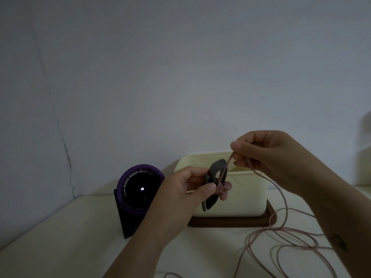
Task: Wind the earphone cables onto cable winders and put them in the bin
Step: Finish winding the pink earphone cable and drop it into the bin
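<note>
Pink earphone cable (286, 205) strung to a grey cable winder (215, 171), held up in front of the cream bin (245, 197).
Head view: the left hand (186, 189) pinches the winder between thumb and fingers. The right hand (267, 155), just above it, pinches a strand running taut to the winder. The rest of the cable lies in loose loops on the pale table (60, 237). The bin stands on a brown tray (230, 221), beside a purple round device (138, 189).
</note>
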Demonstrator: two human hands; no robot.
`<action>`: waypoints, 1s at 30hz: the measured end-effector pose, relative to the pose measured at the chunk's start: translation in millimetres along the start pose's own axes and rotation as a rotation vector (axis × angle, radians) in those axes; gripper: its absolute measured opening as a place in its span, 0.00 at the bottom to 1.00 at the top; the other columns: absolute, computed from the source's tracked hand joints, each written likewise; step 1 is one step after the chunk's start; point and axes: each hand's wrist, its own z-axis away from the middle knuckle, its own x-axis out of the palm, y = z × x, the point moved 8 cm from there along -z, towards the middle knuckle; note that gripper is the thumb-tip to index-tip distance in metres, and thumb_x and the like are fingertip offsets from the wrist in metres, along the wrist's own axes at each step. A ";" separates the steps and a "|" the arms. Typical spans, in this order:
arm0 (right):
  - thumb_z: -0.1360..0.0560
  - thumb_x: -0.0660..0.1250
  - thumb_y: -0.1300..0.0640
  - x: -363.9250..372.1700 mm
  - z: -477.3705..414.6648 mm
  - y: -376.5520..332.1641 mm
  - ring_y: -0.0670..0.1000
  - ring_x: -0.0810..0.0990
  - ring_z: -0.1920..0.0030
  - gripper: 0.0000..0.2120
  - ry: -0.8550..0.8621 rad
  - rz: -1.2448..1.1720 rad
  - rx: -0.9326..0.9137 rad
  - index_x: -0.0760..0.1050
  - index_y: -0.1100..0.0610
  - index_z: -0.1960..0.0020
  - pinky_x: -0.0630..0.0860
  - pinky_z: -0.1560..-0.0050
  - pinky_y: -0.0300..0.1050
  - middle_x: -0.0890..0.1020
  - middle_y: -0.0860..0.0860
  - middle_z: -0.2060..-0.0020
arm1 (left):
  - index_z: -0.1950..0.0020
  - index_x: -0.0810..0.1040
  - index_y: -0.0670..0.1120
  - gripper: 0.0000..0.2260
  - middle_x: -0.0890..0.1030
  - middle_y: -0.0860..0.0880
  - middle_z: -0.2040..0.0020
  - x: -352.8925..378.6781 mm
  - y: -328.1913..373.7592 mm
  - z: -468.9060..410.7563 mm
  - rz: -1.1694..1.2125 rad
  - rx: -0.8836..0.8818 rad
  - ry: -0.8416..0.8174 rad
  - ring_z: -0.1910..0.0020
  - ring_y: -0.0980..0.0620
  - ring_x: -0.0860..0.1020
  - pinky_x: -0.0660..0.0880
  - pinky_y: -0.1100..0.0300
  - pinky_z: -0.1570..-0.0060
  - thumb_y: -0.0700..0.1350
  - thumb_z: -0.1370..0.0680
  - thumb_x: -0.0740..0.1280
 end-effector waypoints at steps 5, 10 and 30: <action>0.39 0.72 0.53 -4.0 -2.8 4.3 0.50 0.74 0.68 0.10 0.084 -0.034 -0.006 0.80 0.60 0.64 0.77 0.63 0.35 0.81 0.53 0.71 | 0.46 0.79 0.43 0.09 0.86 0.46 0.54 4.1 1.3 1.9 -0.003 0.002 0.004 0.52 0.47 0.84 0.77 0.58 0.46 0.33 0.23 0.66; 0.38 0.72 0.55 -1.8 -6.4 17.6 0.46 0.76 0.72 0.09 0.096 -0.029 0.021 0.78 0.61 0.65 0.74 0.69 0.33 0.79 0.53 0.72 | 0.44 0.79 0.43 0.09 0.86 0.45 0.53 15.8 7.2 4.5 0.003 0.034 -0.085 0.51 0.46 0.84 0.77 0.54 0.45 0.35 0.24 0.67; 0.19 0.55 0.54 75.0 4.0 74.8 0.45 0.62 0.77 0.17 -0.291 -0.240 0.297 0.73 0.58 0.64 0.66 0.64 0.42 0.66 0.49 0.73 | 0.56 0.86 0.42 0.10 0.84 0.46 0.54 -10.5 -4.0 1.3 0.919 -0.232 0.223 0.57 0.54 0.84 0.82 0.57 0.53 0.41 0.31 0.67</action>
